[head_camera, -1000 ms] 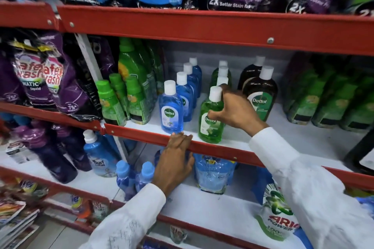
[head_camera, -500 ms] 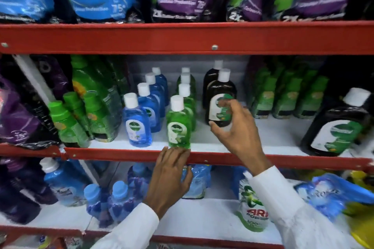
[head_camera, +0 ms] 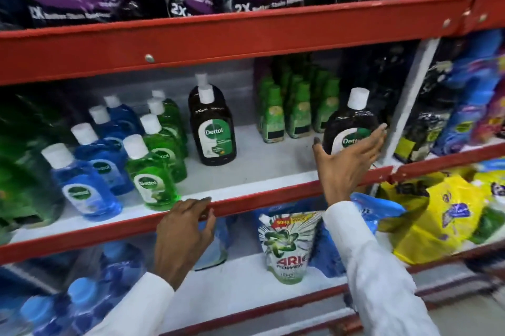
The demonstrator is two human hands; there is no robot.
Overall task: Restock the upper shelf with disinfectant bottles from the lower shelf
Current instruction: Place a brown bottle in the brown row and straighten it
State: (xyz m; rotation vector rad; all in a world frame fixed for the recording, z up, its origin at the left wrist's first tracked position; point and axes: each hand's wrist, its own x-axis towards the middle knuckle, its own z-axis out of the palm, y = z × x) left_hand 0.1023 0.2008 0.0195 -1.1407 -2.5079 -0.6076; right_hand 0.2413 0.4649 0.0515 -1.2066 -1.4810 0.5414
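Head view shows my right hand (head_camera: 347, 160) with fingers spread wide around the brown disinfectant bottle (head_camera: 351, 128), right of centre on the upper shelf (head_camera: 246, 169); I should close low around its body. Left hand (head_camera: 184, 229) curls, empty, over the shelf's red lip

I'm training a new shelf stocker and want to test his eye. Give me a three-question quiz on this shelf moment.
1. True or false: the left hand holds a bottle.
2. Which does the right hand reach around? A) green Dettol bottle B) brown Dettol bottle beside the white upright C) Ariel pouch
3. What colour are the Dettol bottles' caps?

Key
1. False: it rests on the red shelf edge.
2. B; the grip is open, not yet closed.
3. White.
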